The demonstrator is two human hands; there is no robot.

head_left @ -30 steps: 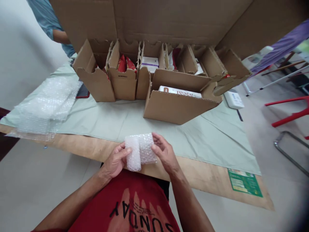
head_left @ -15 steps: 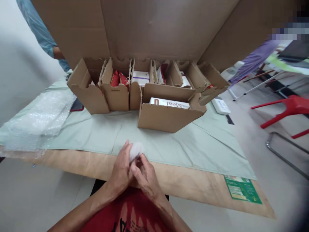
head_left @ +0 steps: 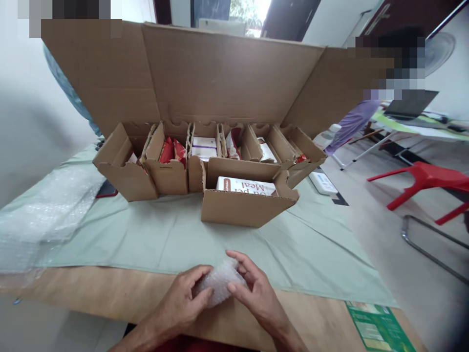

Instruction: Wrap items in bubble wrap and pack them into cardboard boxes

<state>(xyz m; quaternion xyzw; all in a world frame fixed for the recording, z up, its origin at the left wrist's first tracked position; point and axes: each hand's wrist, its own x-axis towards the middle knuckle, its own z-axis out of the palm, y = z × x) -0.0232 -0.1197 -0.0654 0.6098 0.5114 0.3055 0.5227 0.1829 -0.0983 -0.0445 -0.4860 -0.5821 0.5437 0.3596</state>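
Observation:
A small bundle of bubble wrap is between my two hands, just above the near wooden edge of the table. My left hand grips its left end, thumb in front and fingers behind. On its right end, my right hand has the thumb pressed to the front, with the index finger stretched out past the top. Whatever may be inside the wrap is hidden. Beyond the hands stands a cardboard bin holding a white box marked "Meal".
Several cardboard bins with packets and boxes line up before a tall cardboard panel. Loose bubble wrap lies at the left. A green printed sheet is at the near right; a red chair stands beyond the table.
My hands have moved apart and slightly right, and more of the bubble wrap bundle shows between them. The camera has tilted up, bringing the window and the panel's top edge into view.

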